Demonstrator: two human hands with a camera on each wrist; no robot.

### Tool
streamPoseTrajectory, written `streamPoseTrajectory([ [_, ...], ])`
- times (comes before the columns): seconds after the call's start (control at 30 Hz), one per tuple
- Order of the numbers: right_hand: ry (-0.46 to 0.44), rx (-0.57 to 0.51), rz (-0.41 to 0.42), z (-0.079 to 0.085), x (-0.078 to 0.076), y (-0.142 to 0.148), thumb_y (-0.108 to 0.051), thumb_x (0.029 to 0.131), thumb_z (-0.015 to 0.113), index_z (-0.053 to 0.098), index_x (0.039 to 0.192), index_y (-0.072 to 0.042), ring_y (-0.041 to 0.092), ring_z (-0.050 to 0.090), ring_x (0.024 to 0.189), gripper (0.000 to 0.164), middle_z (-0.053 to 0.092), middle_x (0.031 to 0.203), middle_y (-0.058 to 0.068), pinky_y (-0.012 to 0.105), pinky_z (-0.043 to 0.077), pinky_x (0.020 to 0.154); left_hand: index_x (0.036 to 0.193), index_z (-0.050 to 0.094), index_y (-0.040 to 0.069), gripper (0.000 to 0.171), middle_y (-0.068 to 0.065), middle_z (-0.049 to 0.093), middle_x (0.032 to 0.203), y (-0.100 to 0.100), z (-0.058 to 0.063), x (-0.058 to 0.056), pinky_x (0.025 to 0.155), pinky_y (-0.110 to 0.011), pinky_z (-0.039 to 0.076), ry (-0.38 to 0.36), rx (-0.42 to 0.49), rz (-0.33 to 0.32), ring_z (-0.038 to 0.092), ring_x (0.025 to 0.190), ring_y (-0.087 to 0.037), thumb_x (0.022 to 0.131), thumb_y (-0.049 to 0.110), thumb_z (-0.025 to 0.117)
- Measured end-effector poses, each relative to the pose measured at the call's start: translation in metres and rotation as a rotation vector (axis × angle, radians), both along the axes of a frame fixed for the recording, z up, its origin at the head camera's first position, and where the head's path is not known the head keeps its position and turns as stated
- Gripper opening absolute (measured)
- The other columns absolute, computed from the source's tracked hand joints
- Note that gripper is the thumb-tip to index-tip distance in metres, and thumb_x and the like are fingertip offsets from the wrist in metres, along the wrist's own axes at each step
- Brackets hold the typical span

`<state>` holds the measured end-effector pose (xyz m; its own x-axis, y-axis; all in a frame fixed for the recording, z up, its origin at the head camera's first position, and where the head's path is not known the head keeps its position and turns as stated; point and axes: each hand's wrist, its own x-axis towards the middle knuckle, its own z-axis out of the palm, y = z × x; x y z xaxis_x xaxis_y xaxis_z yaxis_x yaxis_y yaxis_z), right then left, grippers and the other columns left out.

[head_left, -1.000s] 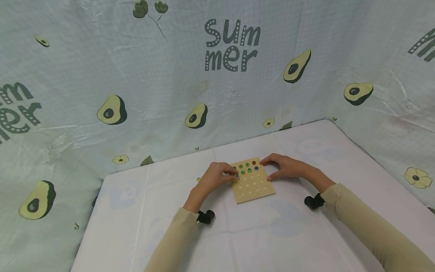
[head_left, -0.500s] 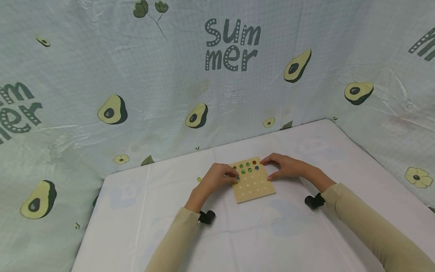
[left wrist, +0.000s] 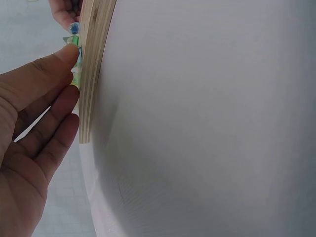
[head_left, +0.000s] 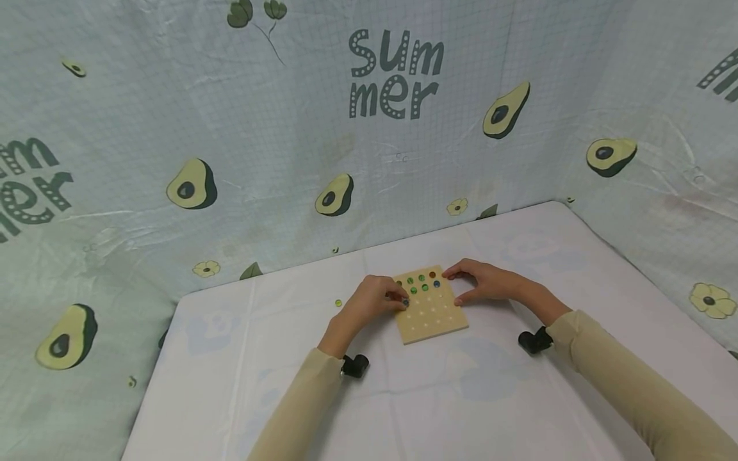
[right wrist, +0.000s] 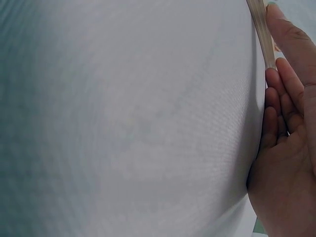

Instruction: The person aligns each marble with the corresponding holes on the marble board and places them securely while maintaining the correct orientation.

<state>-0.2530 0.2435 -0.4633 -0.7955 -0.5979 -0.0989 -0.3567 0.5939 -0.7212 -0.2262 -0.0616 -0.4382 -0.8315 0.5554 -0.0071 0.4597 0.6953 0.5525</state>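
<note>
A square wooden board (head_left: 429, 317) with rows of small hollows lies on the table. Blue, green and amber glass marbles sit in its far two rows, including a green marble (head_left: 425, 287) and a blue marble (head_left: 436, 283) near the right edge. My left hand (head_left: 369, 301) is over the board's left side, pinching another blue marble (head_left: 406, 303) low at the surface. In the left wrist view the thumb and fingertips partly hide it. Along the board's right edge, my right hand (head_left: 487, 282) rests thumb and fingertips, the thumb nearer me, with nothing pinched.
A loose yellow-green marble (head_left: 338, 303) lies on the white-covered table (head_left: 426, 403), left of my left hand. Behind the table hangs a printed curtain (head_left: 259, 128), which also runs down both sides. A small black camera (head_left: 355, 365) sits at my left wrist.
My left hand has shifted slightly right and toward me, with the pinched blue marble between its fingertips. The right hand and the board stay in place.
</note>
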Motion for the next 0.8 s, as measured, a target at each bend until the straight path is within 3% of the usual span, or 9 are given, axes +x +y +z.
streamPoseTrajectory([
  [0.27,0.004,0.002,0.003,0.0,0.0,0.001,-0.033,0.085,0.084,0.055,0.14,-0.007,0.033,0.05,0.133,0.067,0.057,0.14,0.011,0.053,0.036,0.114,0.105,0.081,0.011,0.021,0.006,0.073,0.092,-0.002,0.008,0.001,0.075,-0.021,0.053,-0.005,0.004,0.007,0.063,0.082,-0.004,0.085,0.02,0.084],
  [0.47,-0.002,0.011,-0.008,0.0,-0.002,0.001,-0.035,0.083,0.085,0.056,0.14,-0.009,0.032,0.049,0.135,0.069,0.057,0.141,0.01,0.051,0.036,0.116,0.106,0.08,0.011,0.02,0.004,0.074,0.095,-0.011,0.013,0.003,0.078,-0.024,0.055,0.036,0.014,0.027,0.066,0.086,-0.007,0.087,0.02,0.082],
  [0.8,0.005,-0.01,0.006,0.001,0.0,0.001,-0.033,0.084,0.085,0.056,0.139,-0.007,0.034,0.049,0.134,0.068,0.057,0.14,0.012,0.052,0.036,0.115,0.105,0.08,0.01,0.018,0.002,0.074,0.1,-0.067,0.014,0.007,0.091,-0.037,0.056,0.044,0.026,0.144,0.068,0.099,-0.017,0.089,0.018,0.081],
])
